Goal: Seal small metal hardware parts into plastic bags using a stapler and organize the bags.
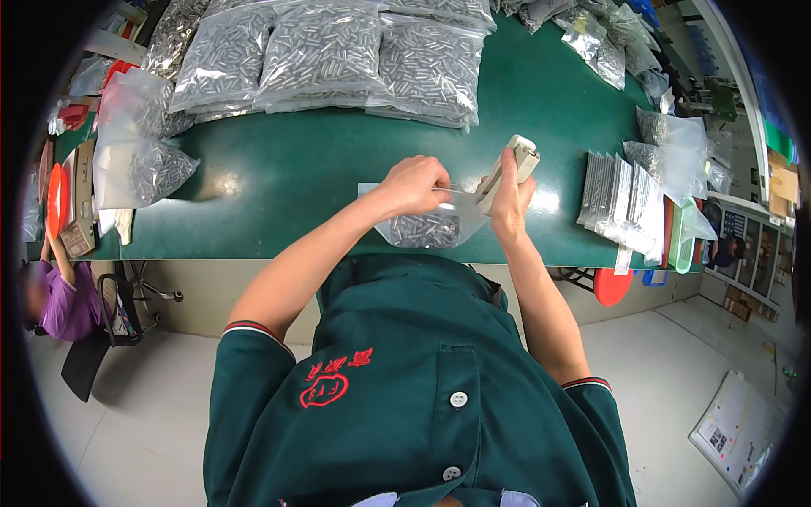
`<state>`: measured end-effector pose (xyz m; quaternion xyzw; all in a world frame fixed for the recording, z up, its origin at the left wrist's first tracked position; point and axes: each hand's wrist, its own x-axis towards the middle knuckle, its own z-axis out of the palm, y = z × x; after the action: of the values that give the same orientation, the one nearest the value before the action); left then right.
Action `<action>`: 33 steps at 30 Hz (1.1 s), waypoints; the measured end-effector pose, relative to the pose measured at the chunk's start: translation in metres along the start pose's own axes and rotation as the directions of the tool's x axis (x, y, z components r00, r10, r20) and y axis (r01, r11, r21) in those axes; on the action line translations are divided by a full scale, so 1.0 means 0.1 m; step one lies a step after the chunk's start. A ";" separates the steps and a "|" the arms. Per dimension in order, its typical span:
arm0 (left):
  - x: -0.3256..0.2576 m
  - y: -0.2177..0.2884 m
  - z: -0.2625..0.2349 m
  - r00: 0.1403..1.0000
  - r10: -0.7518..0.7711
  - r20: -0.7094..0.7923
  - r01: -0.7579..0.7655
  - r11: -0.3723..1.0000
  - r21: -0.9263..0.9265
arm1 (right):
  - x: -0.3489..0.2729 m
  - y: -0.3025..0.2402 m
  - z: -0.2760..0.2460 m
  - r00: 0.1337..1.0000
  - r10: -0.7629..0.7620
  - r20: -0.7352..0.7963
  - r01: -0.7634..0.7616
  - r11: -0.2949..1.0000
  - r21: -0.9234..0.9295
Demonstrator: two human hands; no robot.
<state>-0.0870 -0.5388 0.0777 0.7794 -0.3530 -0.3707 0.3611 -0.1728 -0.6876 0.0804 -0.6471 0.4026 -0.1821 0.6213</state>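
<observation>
On the table's near edge rests a clear plastic bag (427, 230), partly filled with small shiny metal pins. My left hand (414, 184) is closed on the bag's upper edge, pinching the plastic between thumb and fingers. A cream-coloured stapler-like tool (524, 152) is gripped in my right hand (509, 201), with my thumb along its side. The tool's lower end meets the right side of the bag's mouth; its jaws are mostly hidden by my fingers and the plastic.
Large bags of metal pins (321, 55) line the back of the green table (279, 177). Smaller bags (160, 169) stand at left. At right lie a stack of flat grey-white packets (621, 203) and a green tray (683, 241). Another person (63, 296) sits at far left.
</observation>
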 end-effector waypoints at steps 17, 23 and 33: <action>-0.09 0.00 0.04 0.964 0.189 -0.189 -0.215 0.968 -0.128 | -0.23 -0.12 0.28 0.984 -0.053 0.173 0.071 0.992 -0.103; -0.10 0.02 0.02 0.968 0.192 -0.163 -0.213 0.969 -0.122 | -0.30 -0.21 0.36 0.987 -0.039 0.155 0.051 0.996 -0.077; -0.03 0.07 -0.03 0.998 0.050 0.049 -0.047 0.997 -0.058 | -0.22 -0.01 0.38 0.992 -0.107 0.071 0.115 0.985 -0.128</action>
<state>-0.0879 -0.5387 0.0862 0.7504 -0.3702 -0.3914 0.3830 -0.1580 -0.6464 0.0814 -0.7136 0.3570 -0.1687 0.5786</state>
